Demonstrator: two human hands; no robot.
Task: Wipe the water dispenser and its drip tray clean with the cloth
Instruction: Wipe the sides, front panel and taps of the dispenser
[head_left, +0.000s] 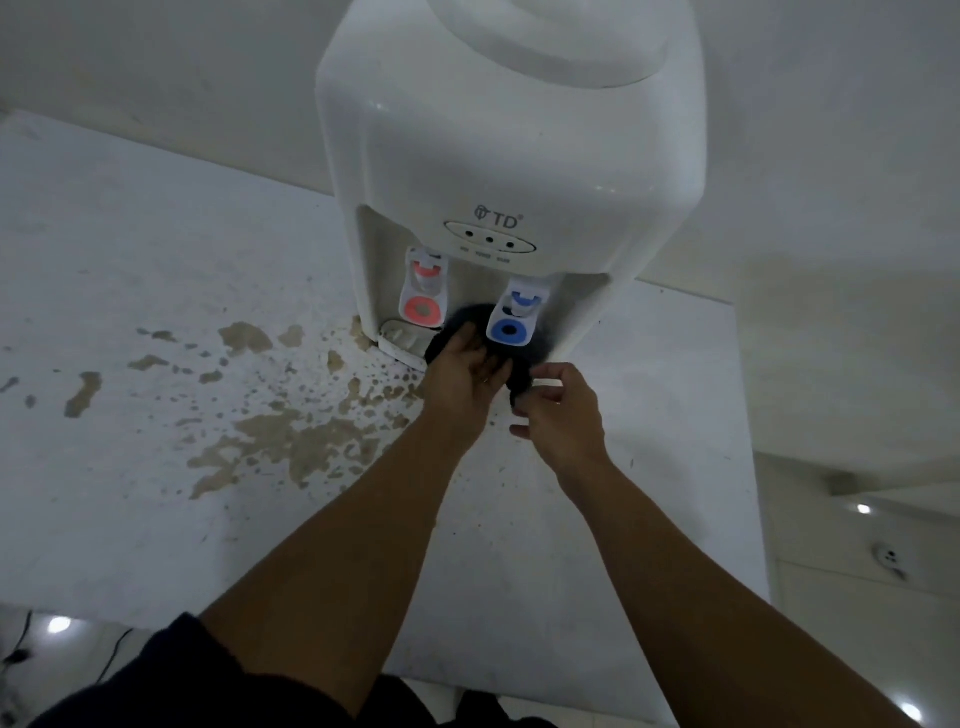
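Note:
A white tabletop water dispenser (511, 156) stands at the back of a white counter, with a red tap (423, 293) on the left and a blue tap (514, 319) on the right. A dark cloth (519, 371) lies bunched over the drip tray (397, 335) below the taps. My left hand (462, 371) lies on the cloth with fingers extended, reaching in between the taps. My right hand (558, 410) pinches the cloth's near edge just in front of the blue tap. Most of the tray is hidden by the cloth and my hands.
The counter (156, 312) has brown patches of worn or stained surface left of the dispenser. Its right edge (748, 467) drops to a tiled floor. A white wall (156, 78) rises close behind the dispenser. Dark cables lie on the floor at bottom left.

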